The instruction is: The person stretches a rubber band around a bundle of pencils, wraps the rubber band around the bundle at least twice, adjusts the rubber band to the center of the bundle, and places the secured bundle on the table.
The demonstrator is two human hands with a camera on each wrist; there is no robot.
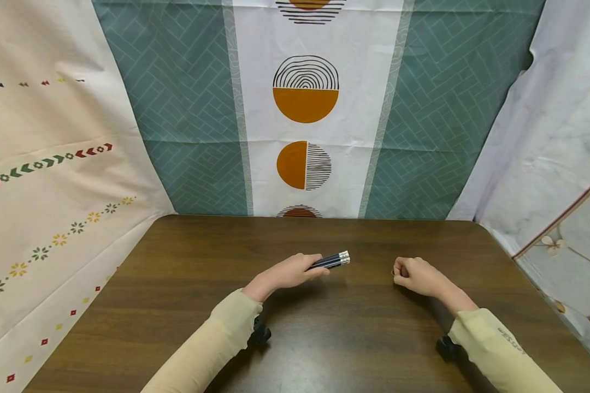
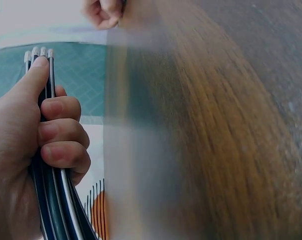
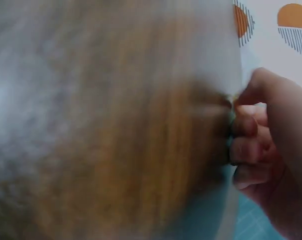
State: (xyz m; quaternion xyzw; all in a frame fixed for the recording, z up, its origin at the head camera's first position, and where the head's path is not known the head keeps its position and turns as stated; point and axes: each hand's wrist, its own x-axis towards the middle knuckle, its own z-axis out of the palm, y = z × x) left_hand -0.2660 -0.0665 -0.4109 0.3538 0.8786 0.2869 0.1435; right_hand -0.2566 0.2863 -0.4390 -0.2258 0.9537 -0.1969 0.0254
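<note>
A bundle of dark pencils point(image 1: 330, 260) with silver ferrules and white erasers lies in my left hand point(image 1: 287, 271). The fingers curl round the pencils point(image 2: 53, 200) in the left wrist view, thumb laid along them just below the eraser ends. Over the table's right half, my right hand point(image 1: 418, 275) has its fingers curled, thumb against forefinger. Between those fingertips a thin yellowish band point(image 3: 232, 97) peeks out, blurred and mostly hidden. The two hands are apart, both low over the wood.
The brown wooden table point(image 1: 354, 338) has its far edge against a green and white patterned curtain point(image 1: 192, 180). Pale cloths hang at the left point(image 1: 54, 180) and right sides. Black wrist cameras point(image 1: 259, 332) sit under both sleeves.
</note>
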